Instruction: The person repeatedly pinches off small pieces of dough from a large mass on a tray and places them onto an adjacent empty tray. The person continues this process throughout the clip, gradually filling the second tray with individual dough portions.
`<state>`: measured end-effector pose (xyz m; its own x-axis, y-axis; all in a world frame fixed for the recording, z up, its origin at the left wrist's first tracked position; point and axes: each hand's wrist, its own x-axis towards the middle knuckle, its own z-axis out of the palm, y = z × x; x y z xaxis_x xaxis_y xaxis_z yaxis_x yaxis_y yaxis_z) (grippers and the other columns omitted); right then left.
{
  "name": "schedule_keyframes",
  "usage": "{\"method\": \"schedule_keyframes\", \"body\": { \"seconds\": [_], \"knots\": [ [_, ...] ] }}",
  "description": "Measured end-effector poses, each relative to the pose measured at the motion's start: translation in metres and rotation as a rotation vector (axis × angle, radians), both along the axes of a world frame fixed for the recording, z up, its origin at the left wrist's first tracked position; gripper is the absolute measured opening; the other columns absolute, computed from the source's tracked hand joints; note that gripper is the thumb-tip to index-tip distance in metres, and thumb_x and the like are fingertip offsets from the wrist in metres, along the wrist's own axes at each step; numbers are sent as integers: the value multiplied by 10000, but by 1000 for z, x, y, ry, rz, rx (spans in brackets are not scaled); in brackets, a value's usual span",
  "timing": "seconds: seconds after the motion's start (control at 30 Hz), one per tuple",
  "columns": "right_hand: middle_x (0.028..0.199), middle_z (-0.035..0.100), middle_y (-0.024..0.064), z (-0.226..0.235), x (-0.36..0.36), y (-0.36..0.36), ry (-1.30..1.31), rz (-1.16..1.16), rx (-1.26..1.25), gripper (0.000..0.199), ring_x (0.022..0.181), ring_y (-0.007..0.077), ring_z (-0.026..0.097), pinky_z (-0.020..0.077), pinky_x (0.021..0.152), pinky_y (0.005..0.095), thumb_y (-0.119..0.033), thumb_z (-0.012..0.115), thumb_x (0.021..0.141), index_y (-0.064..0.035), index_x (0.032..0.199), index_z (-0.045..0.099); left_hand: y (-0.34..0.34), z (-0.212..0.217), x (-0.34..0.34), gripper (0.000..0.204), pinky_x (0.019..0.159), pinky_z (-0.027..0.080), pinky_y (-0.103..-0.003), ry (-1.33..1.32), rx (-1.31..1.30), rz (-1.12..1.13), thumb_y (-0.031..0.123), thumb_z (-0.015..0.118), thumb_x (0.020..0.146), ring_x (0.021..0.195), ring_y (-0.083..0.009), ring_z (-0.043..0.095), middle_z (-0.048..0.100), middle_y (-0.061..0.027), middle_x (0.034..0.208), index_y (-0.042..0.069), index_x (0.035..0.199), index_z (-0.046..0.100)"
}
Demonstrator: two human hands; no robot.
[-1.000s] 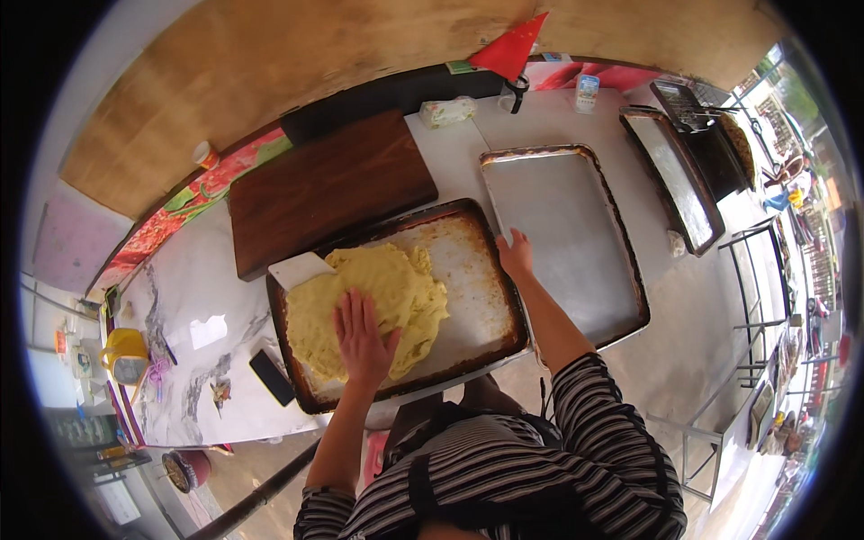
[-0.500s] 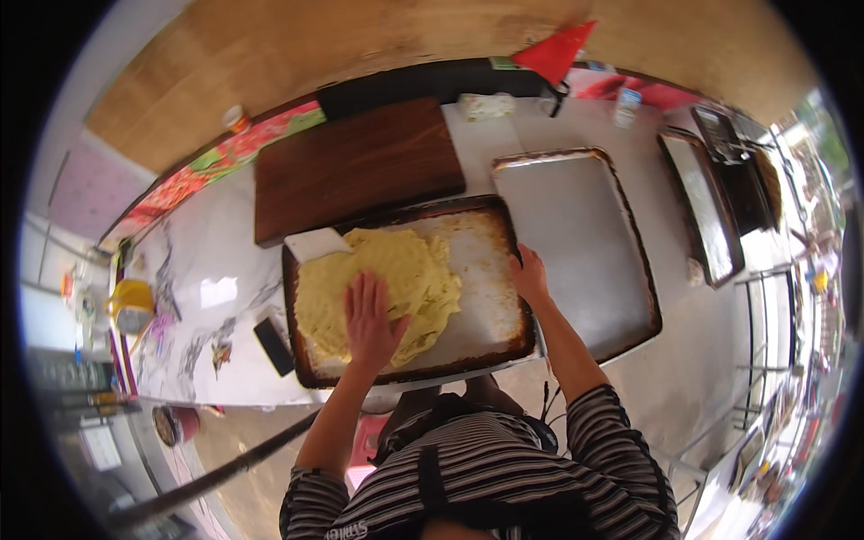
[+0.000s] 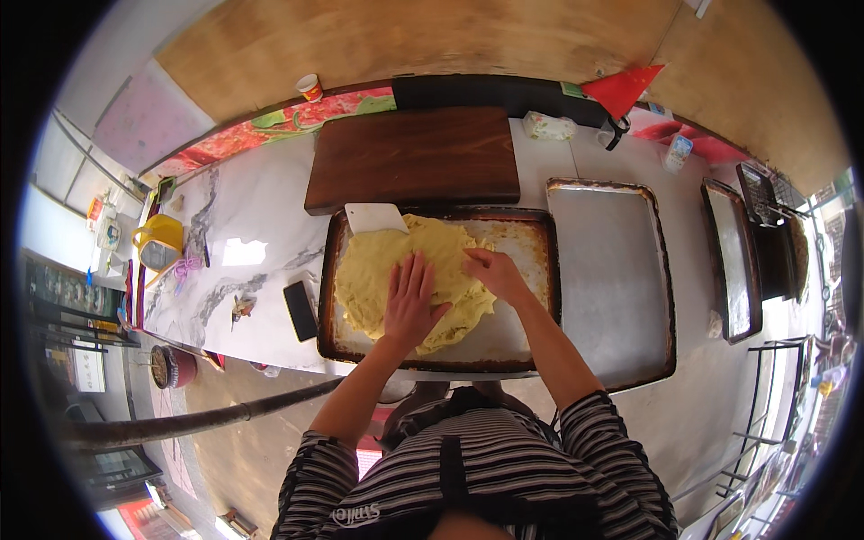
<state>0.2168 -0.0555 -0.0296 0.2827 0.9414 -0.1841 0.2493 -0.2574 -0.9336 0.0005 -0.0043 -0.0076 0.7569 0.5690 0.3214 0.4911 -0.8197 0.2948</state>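
A broad, lumpy mass of yellow dough (image 3: 369,279) covers the left and middle of a dark-rimmed baking tray (image 3: 526,310). Flat on top of it lies my left hand (image 3: 410,304), fingers stretched out and thumb apart. At the dough's right edge my right hand (image 3: 500,277) has its fingers curled in and pressed against the dough, closed on that edge; its fingertips are partly hidden. A white dough scraper (image 3: 376,218) rests at the tray's far left corner, its lower edge against the dough.
Beyond the tray stands a thick dark wooden board (image 3: 414,157). A second baking tray (image 3: 612,279) lies to the right, and a narrower long pan (image 3: 731,261) farther right. A black phone (image 3: 301,311) sits just left of the dough tray. A yellow container (image 3: 160,241) is far left.
My right hand has left the tray's right rim and moved left onto the dough's edge, its fingers curling. My left hand stays flat on the dough. The whole view has shifted.
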Motion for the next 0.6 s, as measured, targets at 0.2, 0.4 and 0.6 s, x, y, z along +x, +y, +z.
{"method": "schedule_keyframes", "body": {
  "seconds": [0.2, 0.4, 0.6],
  "knots": [
    [1006, 673, 87, -1, -43, -49, 20, -151, 92, 449, 930, 132, 611, 478, 814, 267, -165, 714, 819, 24, 1208, 589, 0, 5, -3, 821, 1133, 175, -515, -3, -1, -22, 309, 712, 753, 1385, -387, 251, 282, -223, 1481, -20, 1391, 314],
    [994, 670, 59, -57, -69, -77, 663, -572, 211, 351, 918, 166, 629, 490, 817, 278, -84, 673, 844, 8, 1177, 611, -6, 19, -5, 663, 1120, 220, -484, -183, -156, -14, 215, 676, 775, 1347, -362, 322, 367, -229, 1420, -6, 1336, 401],
    [1084, 640, 24, -43, -24, -88, 962, -651, 164, 338, 942, 110, 601, 491, 837, 266, -77, 610, 897, -10, 1226, 570, -36, 1, 9, 373, 1001, 402, -357, -635, -1265, 101, 188, 568, 933, 1171, -217, 506, 531, -131, 1270, 7, 1253, 502]
  ]
}}
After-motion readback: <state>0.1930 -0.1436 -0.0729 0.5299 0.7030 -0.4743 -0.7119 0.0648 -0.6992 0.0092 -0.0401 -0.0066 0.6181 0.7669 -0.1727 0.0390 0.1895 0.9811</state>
